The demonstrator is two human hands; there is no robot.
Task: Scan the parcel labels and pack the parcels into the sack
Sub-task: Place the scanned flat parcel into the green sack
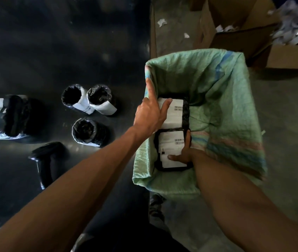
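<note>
Nearest to us are our two bare forearms, reaching up from the bottom edge toward the green woven sack (217,84) that stands open beside the dark table (53,42).

At the far left of the table lies a large parcel (8,116) in black wrap with a white label, partly cut off by the edge. Nearer us, a black handheld scanner (47,157) rests on the tabletop. Beyond it stand three small round parcels in black plastic with white labels: two side by side, touching, the left one (73,98) and the right one (101,99), and a third (88,131) just in front of them.

Our left hand (151,115) crosses the table edge into the sack mouth. Its index finger is straight and lies along the sack's left rim, while the other fingers spread over the corner of the far parcel (174,115), a black-wrapped packet with a white barcoded label lying inside the sack.

Just beside it, touching it on the near side, lies the near parcel (171,148), also label up. Our right hand (184,155) grips its right edge, thumb pressed on the label and fingers curled round the side.

On the floor past the sack stand open cardboard boxes (239,30), and scraps of white paper (297,28) pile up at the far right.
</note>
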